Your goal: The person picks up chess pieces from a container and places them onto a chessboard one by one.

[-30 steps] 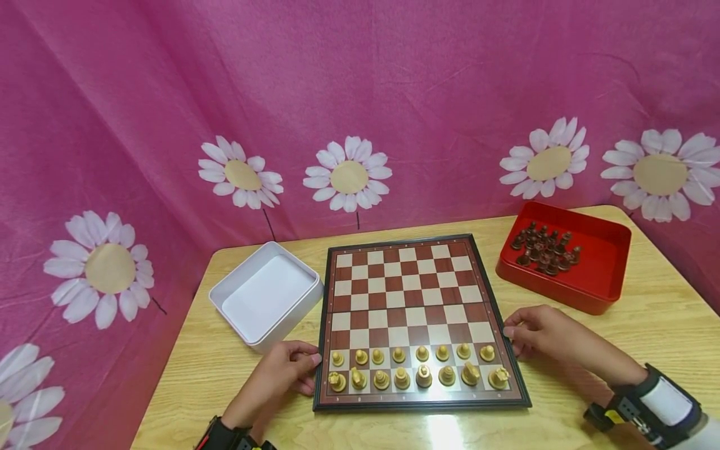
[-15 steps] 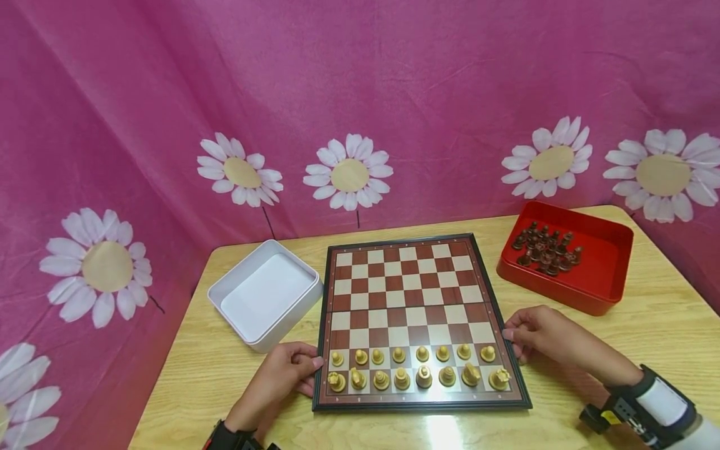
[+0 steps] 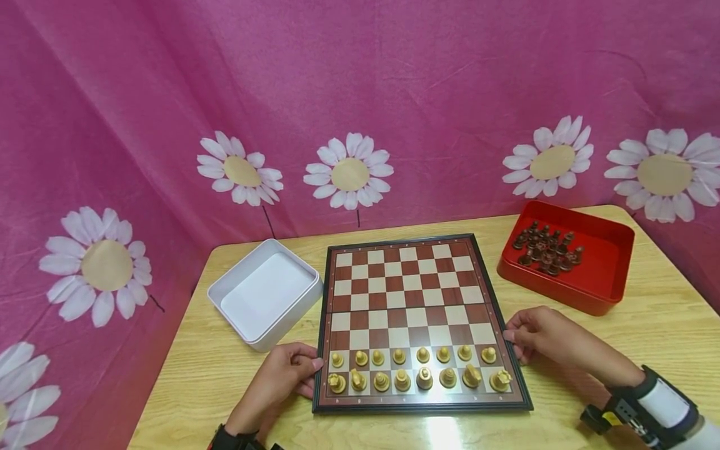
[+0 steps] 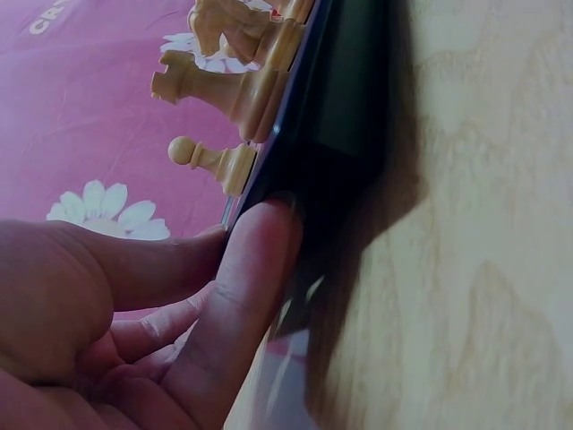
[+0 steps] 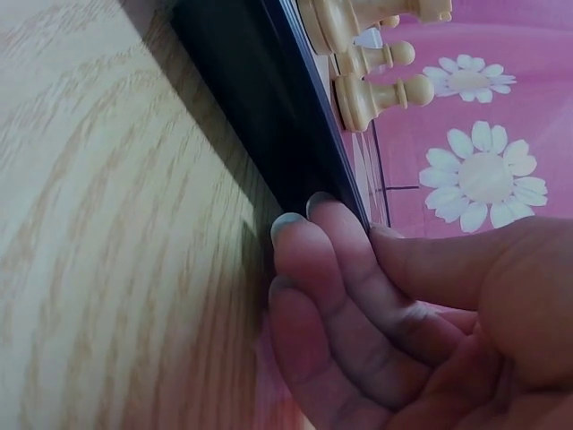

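Note:
A brown-and-cream chessboard (image 3: 415, 280) with a black rim lies on the table. Two rows of light chess pieces stand along its near side, pawns in front of the larger pieces, such as a rook (image 4: 219, 94) in the left wrist view. My left hand (image 3: 284, 375) pinches the board's left rim near the front, thumb on the top edge and a finger against the side. At the right rim, my right hand (image 3: 540, 332) grips the board likewise, thumb above and curled fingers (image 5: 304, 260) against its side. The fingertips' undersides are partly hidden.
An open white box (image 3: 267, 297) stands left of the board. To the right and farther back is a red box (image 3: 596, 269) holding a cluster of dark chess pieces (image 3: 545, 250). Behind the wooden table (image 3: 185, 375) hangs a pink cloth (image 3: 427, 112) with daisies.
My left hand has shifted very slightly, its thumb lying a little further over the rim. The board, the pieces and my right hand look practically unmoved.

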### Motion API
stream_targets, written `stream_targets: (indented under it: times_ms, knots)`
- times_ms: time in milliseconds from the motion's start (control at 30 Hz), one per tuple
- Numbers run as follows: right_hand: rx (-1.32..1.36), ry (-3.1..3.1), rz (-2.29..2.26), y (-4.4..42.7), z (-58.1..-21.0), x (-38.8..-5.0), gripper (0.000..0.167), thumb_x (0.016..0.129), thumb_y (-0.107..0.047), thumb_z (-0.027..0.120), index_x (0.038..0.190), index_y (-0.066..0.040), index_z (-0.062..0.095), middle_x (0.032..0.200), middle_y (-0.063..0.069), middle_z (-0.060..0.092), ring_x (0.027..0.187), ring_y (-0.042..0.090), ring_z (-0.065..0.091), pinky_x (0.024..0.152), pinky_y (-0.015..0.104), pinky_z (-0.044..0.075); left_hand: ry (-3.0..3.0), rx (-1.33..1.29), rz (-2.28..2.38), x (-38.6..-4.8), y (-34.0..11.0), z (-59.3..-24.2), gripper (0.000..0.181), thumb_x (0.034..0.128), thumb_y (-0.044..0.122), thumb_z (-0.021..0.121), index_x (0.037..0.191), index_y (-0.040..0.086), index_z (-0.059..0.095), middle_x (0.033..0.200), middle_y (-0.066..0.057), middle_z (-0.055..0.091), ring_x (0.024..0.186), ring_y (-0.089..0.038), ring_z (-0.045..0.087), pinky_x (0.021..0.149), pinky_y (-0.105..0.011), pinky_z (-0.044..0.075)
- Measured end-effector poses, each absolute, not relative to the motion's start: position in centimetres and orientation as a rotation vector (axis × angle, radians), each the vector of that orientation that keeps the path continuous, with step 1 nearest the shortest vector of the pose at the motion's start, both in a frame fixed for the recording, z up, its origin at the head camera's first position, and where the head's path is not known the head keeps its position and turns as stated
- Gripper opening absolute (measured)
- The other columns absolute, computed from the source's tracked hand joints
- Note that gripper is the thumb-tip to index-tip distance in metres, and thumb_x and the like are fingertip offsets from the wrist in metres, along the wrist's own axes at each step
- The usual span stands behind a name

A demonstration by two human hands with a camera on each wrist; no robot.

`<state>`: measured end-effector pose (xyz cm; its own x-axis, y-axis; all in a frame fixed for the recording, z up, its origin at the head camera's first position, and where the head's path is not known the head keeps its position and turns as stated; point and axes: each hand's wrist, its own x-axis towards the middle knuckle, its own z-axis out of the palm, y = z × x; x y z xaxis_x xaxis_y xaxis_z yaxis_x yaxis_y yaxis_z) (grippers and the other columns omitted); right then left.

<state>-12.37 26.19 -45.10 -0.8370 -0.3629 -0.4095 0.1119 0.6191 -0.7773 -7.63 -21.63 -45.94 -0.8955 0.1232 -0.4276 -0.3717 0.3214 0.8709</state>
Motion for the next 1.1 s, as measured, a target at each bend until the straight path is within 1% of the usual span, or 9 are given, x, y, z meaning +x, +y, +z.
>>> stream_targets:
  times_ms: [333,567,700,833,967,1033,1100]
  knots:
    - [-0.221,2.324,-1.147,26.6,-44.9,-12.1,0.014,0.102,-0.010,0.063,0.105,0.003,0.064,0.075,0.005,0.067,0.071,0.018,0.063,0.063,0.024,0.057,2.162,-0.257,1.610,-7.8,-21.2,-46.1,0.026,0.0998,0.001,0.064,0.120,-0.014,0.060,0.083,-0.007,0.071,0.058,-0.013,0.067,0.055,-0.031,0.063]
    - [-0.232,2.309,-1.164,26.5,-44.9,-12.2,0.015,0.102,-0.010,0.064,0.106,0.005,0.064,0.075,0.005,0.068,0.071,0.018,0.064,0.063,0.024,0.058,2.166,-0.290,1.600,-7.6,-21.2,-46.3,0.024,0.0998,0.001,0.064,0.119,-0.013,0.062,0.084,-0.008,0.072,0.059,-0.014,0.068,0.056,-0.034,0.064]
    - [-0.247,2.362,-1.112,26.6,-44.8,-12.2,0.016,0.101,-0.014,0.065,0.106,0.002,0.066,0.078,0.003,0.068,0.074,0.018,0.062,0.063,0.023,0.055,2.157,-0.268,1.612,-7.7,-21.4,-46.4,0.026,0.1005,0.003,0.064,0.120,-0.013,0.061,0.084,-0.008,0.072,0.061,-0.015,0.069,0.058,-0.035,0.064]
    - [-0.278,2.483,-0.981,27.1,-44.1,-12.4,0.017,0.099,-0.019,0.070,0.108,-0.004,0.071,0.084,0.000,0.069,0.079,0.018,0.059,0.064,0.023,0.052,2.155,-0.249,1.611,-7.7,-21.7,-46.6,0.027,0.1008,0.004,0.064,0.121,-0.014,0.060,0.085,-0.008,0.072,0.063,-0.015,0.070,0.059,-0.036,0.065]
    - [-0.334,2.664,-0.847,28.0,-42.8,-13.0,0.018,0.097,-0.022,0.072,0.106,-0.006,0.073,0.084,-0.003,0.069,0.076,0.013,0.057,0.062,0.022,0.050,2.144,-0.254,1.614,-7.6,-21.7,-46.6,0.028,0.1009,0.004,0.064,0.121,-0.014,0.058,0.086,-0.009,0.072,0.063,-0.015,0.070,0.059,-0.035,0.065]
    - [-0.361,2.758,-0.806,28.6,-42.0,-13.5,0.019,0.096,-0.022,0.073,0.105,-0.005,0.073,0.081,-0.003,0.071,0.071,0.011,0.058,0.058,0.022,0.050,2.135,-0.256,1.616,-7.6,-21.7,-46.6,0.028,0.1009,0.005,0.064,0.121,-0.014,0.058,0.086,-0.008,0.071,0.064,-0.015,0.069,0.059,-0.034,0.064]
    - [-0.362,2.827,-0.771,29.5,-40.9,-14.1,0.021,0.096,-0.022,0.074,0.105,-0.003,0.073,0.082,-0.001,0.073,0.068,0.010,0.061,0.056,0.022,0.050,2.127,-0.256,1.620,-7.7,-21.6,-46.6,0.028,0.1009,0.004,0.064,0.121,-0.014,0.058,0.085,-0.007,0.071,0.064,-0.014,0.069,0.058,-0.033,0.064]
